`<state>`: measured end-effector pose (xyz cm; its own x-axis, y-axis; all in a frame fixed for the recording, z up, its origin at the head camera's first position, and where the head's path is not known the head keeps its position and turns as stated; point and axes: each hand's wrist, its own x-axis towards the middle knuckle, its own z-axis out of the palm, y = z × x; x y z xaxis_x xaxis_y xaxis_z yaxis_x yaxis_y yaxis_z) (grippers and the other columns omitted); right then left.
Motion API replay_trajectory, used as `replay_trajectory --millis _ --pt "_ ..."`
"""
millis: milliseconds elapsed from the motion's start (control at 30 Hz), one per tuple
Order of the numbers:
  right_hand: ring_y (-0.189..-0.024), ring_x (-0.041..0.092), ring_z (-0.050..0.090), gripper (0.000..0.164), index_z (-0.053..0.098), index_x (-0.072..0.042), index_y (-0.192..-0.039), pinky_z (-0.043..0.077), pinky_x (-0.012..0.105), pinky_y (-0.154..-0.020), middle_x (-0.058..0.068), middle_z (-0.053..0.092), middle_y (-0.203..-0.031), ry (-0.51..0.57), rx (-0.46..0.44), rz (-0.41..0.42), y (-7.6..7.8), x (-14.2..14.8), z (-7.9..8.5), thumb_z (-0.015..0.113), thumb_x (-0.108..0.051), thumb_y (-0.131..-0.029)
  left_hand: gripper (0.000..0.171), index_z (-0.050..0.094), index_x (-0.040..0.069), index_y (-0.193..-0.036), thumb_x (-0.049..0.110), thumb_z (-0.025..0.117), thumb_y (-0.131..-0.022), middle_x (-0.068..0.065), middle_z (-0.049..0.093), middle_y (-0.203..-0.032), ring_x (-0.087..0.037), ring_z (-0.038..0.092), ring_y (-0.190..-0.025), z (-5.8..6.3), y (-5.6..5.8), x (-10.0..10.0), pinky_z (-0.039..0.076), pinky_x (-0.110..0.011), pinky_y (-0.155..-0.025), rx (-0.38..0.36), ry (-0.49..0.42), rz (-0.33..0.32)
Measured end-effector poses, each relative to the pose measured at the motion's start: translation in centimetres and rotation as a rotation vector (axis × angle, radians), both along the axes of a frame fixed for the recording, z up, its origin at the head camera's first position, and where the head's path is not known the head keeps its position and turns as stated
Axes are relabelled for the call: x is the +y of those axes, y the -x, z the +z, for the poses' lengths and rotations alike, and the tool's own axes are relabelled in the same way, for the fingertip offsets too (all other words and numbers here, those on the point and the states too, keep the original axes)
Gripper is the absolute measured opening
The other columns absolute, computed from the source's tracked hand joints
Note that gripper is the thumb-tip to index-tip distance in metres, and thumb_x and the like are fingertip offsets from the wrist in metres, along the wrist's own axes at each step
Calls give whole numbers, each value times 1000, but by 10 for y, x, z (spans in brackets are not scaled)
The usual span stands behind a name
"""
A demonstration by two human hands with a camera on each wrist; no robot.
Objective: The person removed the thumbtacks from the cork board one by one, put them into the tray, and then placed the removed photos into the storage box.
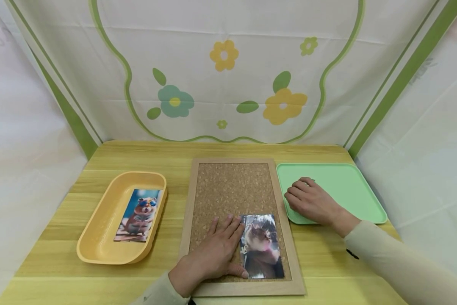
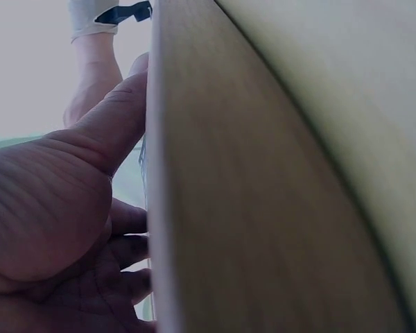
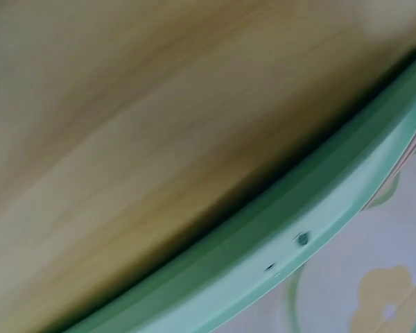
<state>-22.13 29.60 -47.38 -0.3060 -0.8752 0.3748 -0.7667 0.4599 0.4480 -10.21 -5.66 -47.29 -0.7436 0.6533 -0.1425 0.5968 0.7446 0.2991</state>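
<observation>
My left hand (image 1: 214, 250) lies flat with extended fingers on a cork board (image 1: 232, 186) in a wooden frame. Its fingertips and thumb touch the left edge of a glossy photo (image 1: 262, 254) of a furry animal, which lies at the board's lower right. In the left wrist view the thumb (image 2: 118, 114) reaches over the frame's edge (image 2: 229, 173). Over the left part of a light green tray (image 1: 342, 186) is my right hand (image 1: 312, 201), fingers bent downward. Its fingertips are mostly hidden, so whether they pinch anything is unclear.
An orange-yellow tray (image 1: 98, 224) stands on the left, holding a photo of a hamster in sunglasses (image 1: 138, 216). Tiny dark specks (image 3: 303, 238) show at the green tray's rim in the right wrist view. Behind the wooden table (image 1: 175, 169) hangs a flowered cloth (image 1: 220, 97).
</observation>
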Motion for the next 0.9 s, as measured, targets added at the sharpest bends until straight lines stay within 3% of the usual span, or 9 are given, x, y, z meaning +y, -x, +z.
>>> replay_trajectory --millis 433,633,900 --pt "-92 34 62 43 65 -2 -100 51 53 -88 11 67 -93 28 33 -128 9 55 -3 31 -23 -115 121 27 7 -168 76 73 -79 -13 19 -176 -34 13 -164 -2 1 -1 17 -64 -129 -24 -13 7" --pt "-92 36 61 46 62 -2 -95 50 53 -85 13 66 -93 64 -1 -210 11 77 -3 27 -25 -115 122 27 7 -168 75 75 -79 -13 20 -176 -35 14 -164 -2 1 0 17 -64 -129 -25 -19 11" --pt "-89 36 61 49 61 -2 -91 48 54 -82 13 66 -88 105 -29 -259 15 90 -7 23 -23 -113 121 28 6 -167 74 75 -79 -14 21 -175 -35 14 -164 -2 1 0 17 -64 -129 -24 -24 12"
